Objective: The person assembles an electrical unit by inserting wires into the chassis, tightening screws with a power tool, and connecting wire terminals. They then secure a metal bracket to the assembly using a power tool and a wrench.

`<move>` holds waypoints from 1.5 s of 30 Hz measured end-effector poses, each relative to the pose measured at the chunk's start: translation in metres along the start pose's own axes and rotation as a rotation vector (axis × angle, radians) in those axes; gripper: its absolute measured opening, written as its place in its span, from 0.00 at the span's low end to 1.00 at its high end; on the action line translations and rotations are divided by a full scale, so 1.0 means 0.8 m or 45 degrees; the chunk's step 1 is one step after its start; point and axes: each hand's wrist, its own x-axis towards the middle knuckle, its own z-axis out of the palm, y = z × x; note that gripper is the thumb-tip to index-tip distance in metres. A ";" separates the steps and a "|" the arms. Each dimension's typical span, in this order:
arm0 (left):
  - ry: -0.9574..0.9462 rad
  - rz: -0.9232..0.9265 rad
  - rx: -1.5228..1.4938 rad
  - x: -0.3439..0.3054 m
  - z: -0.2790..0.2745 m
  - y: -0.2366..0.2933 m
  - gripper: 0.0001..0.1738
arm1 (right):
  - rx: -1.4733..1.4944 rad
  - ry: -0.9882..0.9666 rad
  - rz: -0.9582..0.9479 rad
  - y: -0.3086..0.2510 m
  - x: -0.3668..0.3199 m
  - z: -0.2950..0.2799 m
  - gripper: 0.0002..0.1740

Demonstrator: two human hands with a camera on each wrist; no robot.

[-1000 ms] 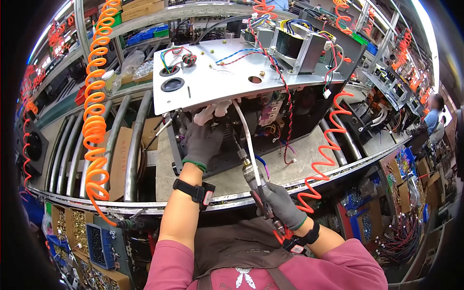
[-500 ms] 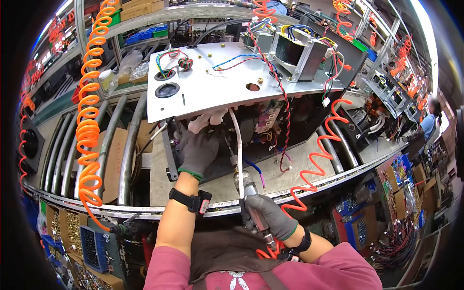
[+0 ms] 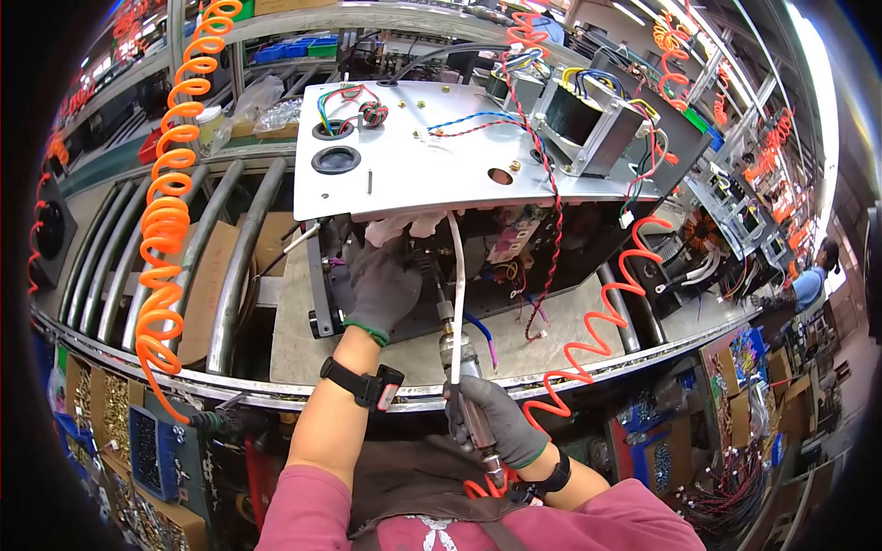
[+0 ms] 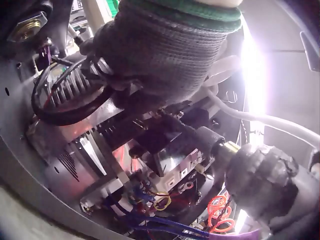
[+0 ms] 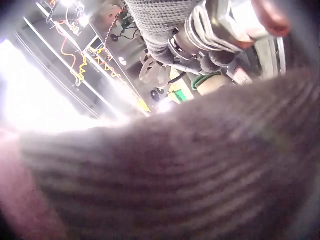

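A white metal panel [image 3: 413, 179] tops a dark equipment chassis [image 3: 597, 243] on the bench. My gloved left hand [image 3: 381, 286] reaches in under the panel's front edge; its fingertips are hidden among the parts, so I cannot tell what they hold. In the left wrist view, that hand [image 4: 160, 55] is just above the bit end of the air screwdriver [image 4: 270, 182]. My gloved right hand [image 3: 505, 424] grips the body of this screwdriver [image 3: 457, 354], which points up into the chassis. A white cable [image 3: 458, 308] hangs down along the tool.
Metal rollers [image 3: 170, 253] lie to the left, beside an orange coiled air hose [image 3: 163, 225]. Another coiled hose [image 3: 597, 344] runs at right. A transformer [image 3: 579, 119] stands on the panel. Screw bins [image 3: 152, 455] sit below the bench. A second unit [image 3: 735, 216] and another person [image 3: 808, 289] are at right.
The right hand and screwdriver have shifted left and stand more upright in the head view. The left hand stays inside the chassis. The camera view has swung slightly.
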 end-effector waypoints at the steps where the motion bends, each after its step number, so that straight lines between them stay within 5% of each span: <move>1: -0.037 -0.057 -0.003 0.000 0.001 0.002 0.22 | -0.012 -0.028 0.002 -0.002 0.000 0.001 0.24; 5: -0.008 -0.151 -0.169 0.002 -0.017 0.021 0.17 | 0.334 -0.180 -0.024 0.011 0.006 -0.002 0.31; 9: 0.162 -0.116 -0.243 0.004 -0.019 0.023 0.14 | 0.287 -0.240 -0.011 0.017 0.006 -0.017 0.31; 14: 0.426 -0.009 -0.072 -0.002 -0.035 0.039 0.17 | 0.291 -0.025 0.050 0.004 -0.004 -0.007 0.28; 16: 0.426 -0.101 -0.393 -0.005 -0.037 0.046 0.20 | 0.250 -0.006 0.065 0.006 -0.003 -0.015 0.28; 24: 0.442 -0.177 -0.479 -0.006 -0.048 0.070 0.25 | 0.062 -0.125 -0.013 0.002 -0.003 -0.019 0.37; 27: 0.351 -0.228 -0.652 0.001 -0.045 0.082 0.26 | 0.084 -0.134 -0.001 -0.001 -0.003 -0.017 0.33; 30: 0.371 -0.259 -0.424 0.002 -0.045 0.088 0.23 | 0.008 -0.171 0.052 -0.011 0.001 -0.010 0.28; 33: 0.356 -0.161 -0.294 0.002 -0.054 0.093 0.31 | 0.083 -0.196 0.049 -0.017 -0.002 0.002 0.23; 38: 0.133 -0.354 0.042 -0.001 -0.043 0.104 0.52 | -0.025 -0.099 0.022 -0.017 -0.007 0.015 0.25; 39: 0.353 -0.273 -0.054 0.002 -0.039 0.101 0.55 | 0.000 -0.100 0.040 -0.018 -0.006 0.016 0.25; 45: 0.207 -0.341 0.069 0.003 -0.050 0.103 0.58 | 0.153 -0.078 0.101 -0.012 -0.005 0.018 0.20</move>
